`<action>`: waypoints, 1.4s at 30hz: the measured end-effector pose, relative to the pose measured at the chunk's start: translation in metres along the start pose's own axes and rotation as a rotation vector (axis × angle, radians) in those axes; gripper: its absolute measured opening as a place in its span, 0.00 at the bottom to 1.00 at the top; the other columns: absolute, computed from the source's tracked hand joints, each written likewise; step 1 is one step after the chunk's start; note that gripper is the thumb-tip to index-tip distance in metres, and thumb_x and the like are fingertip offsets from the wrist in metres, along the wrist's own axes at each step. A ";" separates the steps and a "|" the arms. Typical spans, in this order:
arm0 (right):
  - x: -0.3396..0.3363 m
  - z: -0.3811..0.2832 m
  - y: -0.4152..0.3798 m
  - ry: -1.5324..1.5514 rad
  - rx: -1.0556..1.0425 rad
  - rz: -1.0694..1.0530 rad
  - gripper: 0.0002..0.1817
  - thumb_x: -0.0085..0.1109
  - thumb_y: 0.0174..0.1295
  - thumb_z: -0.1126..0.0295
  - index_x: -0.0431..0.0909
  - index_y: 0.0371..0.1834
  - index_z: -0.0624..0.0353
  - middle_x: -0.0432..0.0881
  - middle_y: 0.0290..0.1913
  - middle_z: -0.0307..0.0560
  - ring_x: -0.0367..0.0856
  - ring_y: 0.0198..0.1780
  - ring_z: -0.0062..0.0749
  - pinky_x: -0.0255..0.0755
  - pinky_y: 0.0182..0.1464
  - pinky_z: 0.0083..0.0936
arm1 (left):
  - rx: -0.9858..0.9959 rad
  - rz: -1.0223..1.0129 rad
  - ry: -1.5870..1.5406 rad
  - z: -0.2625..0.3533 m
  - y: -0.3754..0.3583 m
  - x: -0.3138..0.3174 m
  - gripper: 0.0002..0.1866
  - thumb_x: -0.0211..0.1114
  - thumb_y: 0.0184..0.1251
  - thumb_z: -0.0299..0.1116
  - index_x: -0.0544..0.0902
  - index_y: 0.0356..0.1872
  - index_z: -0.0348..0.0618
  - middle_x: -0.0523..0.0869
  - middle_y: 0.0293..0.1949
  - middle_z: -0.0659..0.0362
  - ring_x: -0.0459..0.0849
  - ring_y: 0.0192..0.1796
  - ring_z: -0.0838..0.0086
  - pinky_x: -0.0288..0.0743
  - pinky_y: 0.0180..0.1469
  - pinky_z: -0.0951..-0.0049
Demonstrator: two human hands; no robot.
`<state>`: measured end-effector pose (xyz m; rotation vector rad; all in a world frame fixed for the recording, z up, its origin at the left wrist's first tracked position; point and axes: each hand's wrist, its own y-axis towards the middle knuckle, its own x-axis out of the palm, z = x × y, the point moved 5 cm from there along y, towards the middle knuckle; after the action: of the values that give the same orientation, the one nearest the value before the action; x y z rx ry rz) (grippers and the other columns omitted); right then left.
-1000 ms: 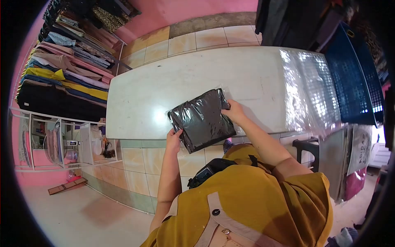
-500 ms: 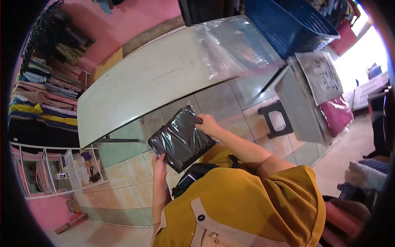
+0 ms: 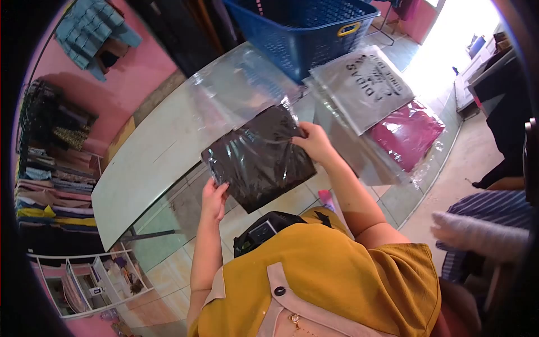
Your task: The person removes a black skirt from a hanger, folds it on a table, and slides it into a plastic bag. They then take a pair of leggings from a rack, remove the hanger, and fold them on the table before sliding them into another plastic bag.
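Between my two hands is a folded black garment in a clear plastic bag (image 3: 264, 160), held up in front of my body, its far edge over the table's near edge. My left hand (image 3: 214, 196) grips its lower left corner, thumb on top and fingers underneath. On the right side, my right hand (image 3: 313, 141) pinches the edge near the upper corner. Beyond it, clear plastic bags (image 3: 236, 84) lie on the white table (image 3: 143, 160). To the right, a grey printed bag (image 3: 365, 84) and a bagged magenta garment (image 3: 407, 132) rest on a stack.
A blue plastic basket (image 3: 303, 42) stands at the table's far end. Folded clothes (image 3: 56, 196) fill a rack on the left, above a white shelf unit (image 3: 92, 281). Striped cloth (image 3: 488, 219) lies at the right. A blue ruffled garment (image 3: 95, 33) hangs on the pink wall.
The view has turned to the right, bringing the basket and the stack closer. Both hands have lifted the bagged black garment forward, toward the table. Their hold looks the same.
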<state>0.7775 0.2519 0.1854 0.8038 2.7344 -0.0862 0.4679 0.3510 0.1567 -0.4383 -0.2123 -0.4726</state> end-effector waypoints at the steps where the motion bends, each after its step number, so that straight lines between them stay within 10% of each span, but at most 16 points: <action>1: -0.036 -0.001 0.004 0.031 -0.019 0.049 0.17 0.66 0.46 0.72 0.77 0.40 0.65 0.74 0.23 0.44 0.71 0.28 0.28 0.66 0.34 0.28 | 0.001 -0.014 -0.004 0.001 0.014 0.033 0.17 0.57 0.60 0.18 0.74 0.51 0.41 0.82 0.45 0.61 0.80 0.44 0.76 0.75 0.46 0.76; 8: -0.284 -0.001 0.046 -0.044 -0.007 0.405 0.11 0.61 0.56 0.68 0.78 0.36 0.67 0.74 0.24 0.37 0.69 0.28 0.19 0.64 0.31 0.23 | 0.024 -0.325 -0.076 0.005 0.081 0.290 0.18 0.60 0.60 0.20 0.73 0.52 0.39 0.82 0.46 0.58 0.81 0.48 0.75 0.75 0.51 0.73; 14: -0.391 0.057 0.126 0.053 0.024 0.380 0.14 0.59 0.58 0.64 0.78 0.40 0.65 0.78 0.28 0.41 0.74 0.31 0.24 0.69 0.36 0.24 | -0.011 -0.328 -0.106 -0.027 0.154 0.398 0.15 0.61 0.61 0.22 0.72 0.49 0.44 0.82 0.39 0.62 0.80 0.36 0.82 0.73 0.35 0.80; 18: -0.392 0.141 0.159 -0.524 0.124 0.442 0.20 0.61 0.53 0.57 0.79 0.40 0.64 0.81 0.35 0.59 0.79 0.36 0.50 0.69 0.40 0.37 | -0.266 -0.102 -0.072 -0.094 0.197 0.394 0.14 0.62 0.61 0.24 0.71 0.47 0.42 0.81 0.34 0.63 0.77 0.28 0.81 0.71 0.27 0.81; 26: -0.389 0.120 0.181 -0.245 0.054 0.390 0.17 0.63 0.51 0.61 0.80 0.39 0.63 0.80 0.29 0.58 0.80 0.34 0.45 0.70 0.41 0.34 | -0.010 0.057 -0.057 -0.070 0.183 0.404 0.21 0.63 0.62 0.24 0.67 0.54 0.41 0.81 0.34 0.63 0.79 0.30 0.79 0.76 0.29 0.82; 29: -0.388 0.109 0.175 -0.370 0.133 0.397 0.25 0.64 0.51 0.60 0.75 0.53 0.53 0.82 0.39 0.53 0.79 0.44 0.46 0.70 0.49 0.33 | -0.137 0.117 0.011 -0.080 0.181 0.396 0.30 0.66 0.58 0.25 0.62 0.61 0.40 0.80 0.46 0.54 0.80 0.41 0.71 0.78 0.40 0.72; 32: -0.381 0.063 0.171 -0.639 -0.053 0.513 0.32 0.61 0.55 0.60 0.63 0.65 0.42 0.71 0.59 0.51 0.67 0.62 0.47 0.60 0.61 0.42 | 0.925 0.302 0.801 -0.016 0.147 0.414 0.39 0.67 0.53 0.26 0.57 0.66 0.39 0.56 0.67 0.42 0.59 0.66 0.51 0.53 0.67 0.53; 36: -0.343 0.028 0.182 -0.931 -0.302 0.465 0.29 0.52 0.61 0.50 0.61 0.67 0.31 0.56 0.71 0.50 0.51 0.72 0.50 0.45 0.68 0.56 | 1.116 0.121 1.188 0.001 0.154 0.470 0.39 0.64 0.58 0.38 0.56 0.68 0.41 0.50 0.70 0.39 0.51 0.70 0.43 0.47 0.68 0.48; 42: -0.328 0.083 0.202 -0.821 -0.144 0.217 0.29 0.48 0.61 0.41 0.62 0.66 0.26 0.54 0.73 0.48 0.48 0.73 0.52 0.44 0.68 0.59 | 0.782 0.045 1.576 -0.047 0.198 0.488 0.42 0.52 0.60 0.63 0.51 0.72 0.57 0.44 0.73 0.44 0.40 0.73 0.43 0.39 0.67 0.36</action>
<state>1.1709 0.2403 0.2064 0.7908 1.8550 -0.1352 0.9926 0.2965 0.1889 0.7518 1.1130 -0.5286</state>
